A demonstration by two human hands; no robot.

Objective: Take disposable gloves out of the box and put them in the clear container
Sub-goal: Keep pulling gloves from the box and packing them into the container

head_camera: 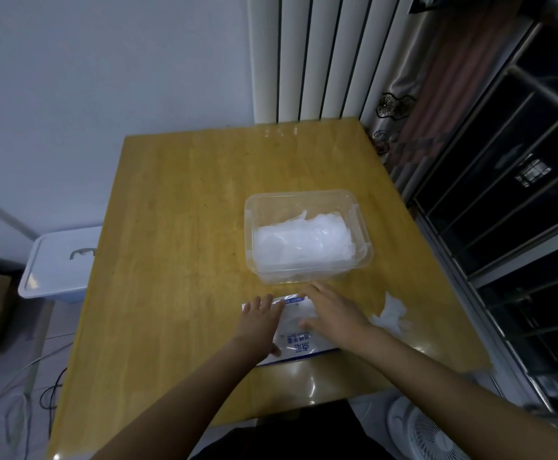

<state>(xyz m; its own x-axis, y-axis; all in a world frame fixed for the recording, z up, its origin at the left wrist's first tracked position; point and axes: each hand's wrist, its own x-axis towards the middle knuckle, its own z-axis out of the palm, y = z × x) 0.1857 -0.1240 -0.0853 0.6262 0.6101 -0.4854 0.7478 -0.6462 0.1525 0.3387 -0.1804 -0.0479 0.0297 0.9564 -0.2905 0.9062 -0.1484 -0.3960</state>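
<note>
The left hand (pixel 259 318) and right hand (pixel 334 313) lie spread flat on the box (pixel 304 346) by the table's (pixel 188 227) near edge; next, I think, pinch one out to join the gloves (pixel 304 240) in the clear container (pixel 364 227) behind.

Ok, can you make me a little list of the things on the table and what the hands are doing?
table: wooden
box: flat, near the front edge
clear container: beyond the box, no lid on
gloves: piled in the container
loose glove: on the table, right of the box
left hand: rests on the box
right hand: rests on the box
</note>
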